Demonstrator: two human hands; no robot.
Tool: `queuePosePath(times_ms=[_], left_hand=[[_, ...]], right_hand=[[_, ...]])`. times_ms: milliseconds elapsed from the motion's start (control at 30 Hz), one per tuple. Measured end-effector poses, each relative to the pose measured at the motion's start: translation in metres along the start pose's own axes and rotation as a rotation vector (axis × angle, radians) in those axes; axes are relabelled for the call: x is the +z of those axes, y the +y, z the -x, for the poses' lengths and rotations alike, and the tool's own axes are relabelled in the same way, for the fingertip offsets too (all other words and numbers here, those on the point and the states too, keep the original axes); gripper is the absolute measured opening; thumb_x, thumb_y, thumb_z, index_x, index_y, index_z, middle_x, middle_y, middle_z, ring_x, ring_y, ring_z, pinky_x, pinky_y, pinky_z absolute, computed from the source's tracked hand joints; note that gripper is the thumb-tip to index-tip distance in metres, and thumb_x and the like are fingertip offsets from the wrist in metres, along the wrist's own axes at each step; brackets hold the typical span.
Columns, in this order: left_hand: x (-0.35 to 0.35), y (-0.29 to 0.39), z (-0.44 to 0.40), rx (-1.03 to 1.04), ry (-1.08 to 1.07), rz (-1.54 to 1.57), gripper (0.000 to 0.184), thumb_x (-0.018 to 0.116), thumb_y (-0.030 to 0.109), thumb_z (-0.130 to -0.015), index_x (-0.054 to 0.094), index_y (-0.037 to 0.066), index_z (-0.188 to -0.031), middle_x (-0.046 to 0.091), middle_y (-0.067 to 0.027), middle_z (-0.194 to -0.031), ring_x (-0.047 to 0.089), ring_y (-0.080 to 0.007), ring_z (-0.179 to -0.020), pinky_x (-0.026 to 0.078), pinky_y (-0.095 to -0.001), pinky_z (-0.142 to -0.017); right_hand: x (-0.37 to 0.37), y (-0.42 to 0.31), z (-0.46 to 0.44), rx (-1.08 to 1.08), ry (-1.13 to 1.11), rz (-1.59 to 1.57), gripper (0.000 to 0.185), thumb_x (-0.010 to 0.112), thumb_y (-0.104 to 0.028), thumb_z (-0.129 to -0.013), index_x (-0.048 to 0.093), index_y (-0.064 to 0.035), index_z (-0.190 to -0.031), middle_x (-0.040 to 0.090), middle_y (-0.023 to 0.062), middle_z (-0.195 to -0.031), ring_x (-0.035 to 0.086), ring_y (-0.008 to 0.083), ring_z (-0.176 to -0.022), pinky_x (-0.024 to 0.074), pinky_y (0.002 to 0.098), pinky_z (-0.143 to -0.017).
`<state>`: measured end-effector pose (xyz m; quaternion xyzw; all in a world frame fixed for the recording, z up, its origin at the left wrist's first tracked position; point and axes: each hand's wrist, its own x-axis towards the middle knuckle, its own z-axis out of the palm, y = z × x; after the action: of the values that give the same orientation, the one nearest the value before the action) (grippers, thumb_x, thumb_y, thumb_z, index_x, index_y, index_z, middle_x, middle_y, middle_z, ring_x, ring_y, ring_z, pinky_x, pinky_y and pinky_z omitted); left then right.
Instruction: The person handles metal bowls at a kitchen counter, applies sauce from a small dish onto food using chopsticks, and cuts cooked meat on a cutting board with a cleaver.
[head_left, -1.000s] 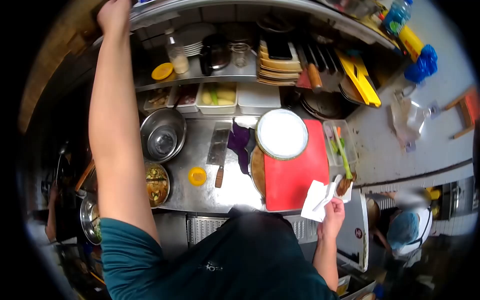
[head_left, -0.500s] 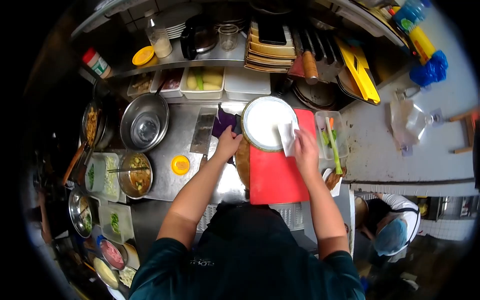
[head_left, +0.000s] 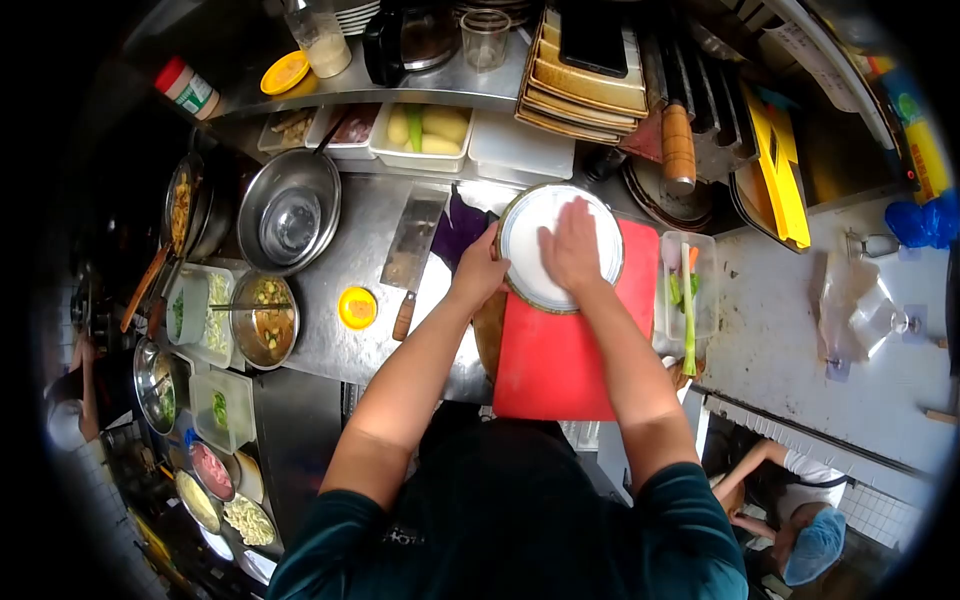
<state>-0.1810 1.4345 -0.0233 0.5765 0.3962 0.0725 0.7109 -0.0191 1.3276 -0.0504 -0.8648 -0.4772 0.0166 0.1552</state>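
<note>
A round white plate (head_left: pixel 525 225) with a dark rim rests over the upper part of the red cutting board (head_left: pixel 555 365). My left hand (head_left: pixel 480 268) grips the plate's left edge. On the plate's white face lies my right hand (head_left: pixel 573 247), palm down with its fingers stretched out; the white paper is hard to tell from the plate beneath it. Purple leaves (head_left: pixel 462 228) lie just left of the plate, beside a cleaver (head_left: pixel 414 240) with a wooden handle. A clear tub (head_left: pixel 703 300) with a green stalk stands right of the board.
A small yellow dish (head_left: pixel 357 308), a steel bowl (head_left: pixel 265 345) of food and nested metal bowls (head_left: pixel 318 240) stand at left. Behind are food containers (head_left: pixel 425 158) under a shelf (head_left: pixel 400 92) holding stacked trays. A co-worker in a blue hair cover (head_left: pixel 815 545) is at lower right.
My left hand has moved from the purple leaves to the plate's left edge. My right hand, which held white paper at the plate's right side, has moved onto its middle. The view has shifted.
</note>
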Motion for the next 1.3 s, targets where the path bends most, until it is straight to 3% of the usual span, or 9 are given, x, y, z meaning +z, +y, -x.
queuePosePath(times_ms=[133, 233, 433, 633, 767, 933, 1167, 1267, 1300], left_hand=[[-0.001, -0.001, -0.004, -0.053, -0.001, 0.075, 0.074, 0.060, -0.007, -0.092, 0.032, 0.011, -0.159, 0.063, -0.0043, -0.096, 0.066, -0.0159, -0.084, 0.061, -0.0286, -0.063], [-0.006, -0.005, -0.008, -0.058, -0.029, 0.157, 0.073, 0.059, -0.007, -0.093, 0.033, 0.011, -0.159, 0.063, -0.0039, -0.096, 0.065, -0.0152, -0.083, 0.060, -0.0277, -0.061], [0.001, -0.003, 0.002, 0.010, 0.045, -0.030, 0.070, 0.060, -0.007, -0.091, 0.037, 0.007, -0.156, 0.063, -0.0045, -0.094, 0.063, -0.0131, -0.076, 0.056, -0.0266, -0.055], [0.005, -0.005, 0.002, 0.029, 0.090, -0.103, 0.067, 0.061, -0.007, -0.090, 0.042, 0.006, -0.153, 0.064, -0.0053, -0.093, 0.063, -0.0128, -0.073, 0.056, -0.0263, -0.053], [0.008, -0.006, -0.001, 0.046, 0.077, -0.117, 0.064, 0.060, -0.007, -0.090, 0.044, 0.005, -0.151, 0.068, -0.0076, -0.097, 0.065, -0.0137, -0.075, 0.056, -0.0268, -0.053], [0.008, -0.048, -0.019, 0.258, 0.231, -0.346, 0.058, 0.056, -0.005, -0.087, 0.050, 0.002, -0.144, 0.071, -0.0208, -0.115, 0.073, -0.0288, -0.089, 0.060, -0.0364, -0.067], [0.018, -0.013, 0.003, 0.033, 0.171, -0.213, 0.055, 0.062, 0.002, -0.087, 0.051, -0.001, -0.142, 0.070, -0.0241, -0.115, 0.071, -0.0327, -0.100, 0.055, -0.0393, -0.088], [0.010, -0.072, -0.031, 0.165, 0.348, -0.341, 0.049, 0.063, -0.002, -0.091, 0.051, -0.005, -0.138, 0.068, -0.0129, -0.100, 0.065, -0.0173, -0.078, 0.054, -0.0317, -0.058], [0.012, -0.060, -0.021, 0.115, 0.353, -0.297, 0.047, 0.064, 0.000, -0.091, 0.052, -0.006, -0.136, 0.067, -0.0129, -0.100, 0.065, -0.0174, -0.079, 0.053, -0.0316, -0.060]], right_hand=[[0.006, -0.032, -0.012, -0.313, -0.078, -0.135, 0.065, 0.054, -0.029, -0.098, 0.037, 0.0105, -0.147, 0.028, 0.0352, -0.157, 0.022, 0.0450, -0.151, 0.0208, 0.0519, -0.123], [-0.052, -0.048, 0.011, -0.499, -0.499, -0.147, 0.064, 0.054, -0.024, -0.098, 0.034, 0.0079, -0.150, 0.025, 0.0289, -0.162, 0.021, 0.0402, -0.153, 0.0157, 0.0513, -0.126], [-0.084, 0.036, 0.084, -0.746, -0.540, -0.224, 0.063, 0.057, -0.029, -0.098, 0.041, 0.0068, -0.147, 0.034, 0.0278, -0.158, 0.028, 0.0363, -0.151, 0.0184, 0.0479, -0.126], [-0.092, 0.086, 0.071, -0.351, -0.356, 0.183, 0.074, 0.047, -0.045, -0.103, 0.036, 0.0112, -0.149, 0.030, 0.0278, -0.160, 0.022, 0.0354, -0.154, 0.0114, 0.0452, -0.128], [-0.045, 0.025, 0.041, -0.045, -0.260, 0.025, 0.084, 0.048, -0.052, -0.102, 0.028, 0.0131, -0.152, 0.022, 0.0311, -0.162, 0.016, 0.0388, -0.155, 0.0110, 0.0452, -0.127], [-0.041, -0.017, 0.083, -0.610, -0.351, -0.086, 0.081, 0.052, -0.047, -0.102, 0.027, 0.0106, -0.153, 0.023, 0.0291, -0.163, 0.017, 0.0383, -0.155, 0.0126, 0.0454, -0.127], [-0.052, 0.066, 0.021, -0.327, -0.216, 0.139, 0.075, 0.048, -0.049, -0.103, 0.033, 0.0043, -0.153, 0.026, 0.0201, -0.164, 0.022, 0.0302, -0.154, 0.0125, 0.0442, -0.127], [-0.054, 0.055, 0.037, -0.259, -0.190, 0.250, 0.081, 0.045, -0.054, -0.102, 0.035, 0.0097, -0.151, 0.028, 0.0263, -0.162, 0.022, 0.0359, -0.153, 0.0129, 0.0473, -0.127], [-0.055, 0.049, 0.051, -0.197, -0.198, 0.227, 0.084, 0.045, -0.056, -0.101, 0.035, 0.0119, -0.149, 0.029, 0.0292, -0.160, 0.022, 0.0387, -0.152, 0.0134, 0.0485, -0.126]])
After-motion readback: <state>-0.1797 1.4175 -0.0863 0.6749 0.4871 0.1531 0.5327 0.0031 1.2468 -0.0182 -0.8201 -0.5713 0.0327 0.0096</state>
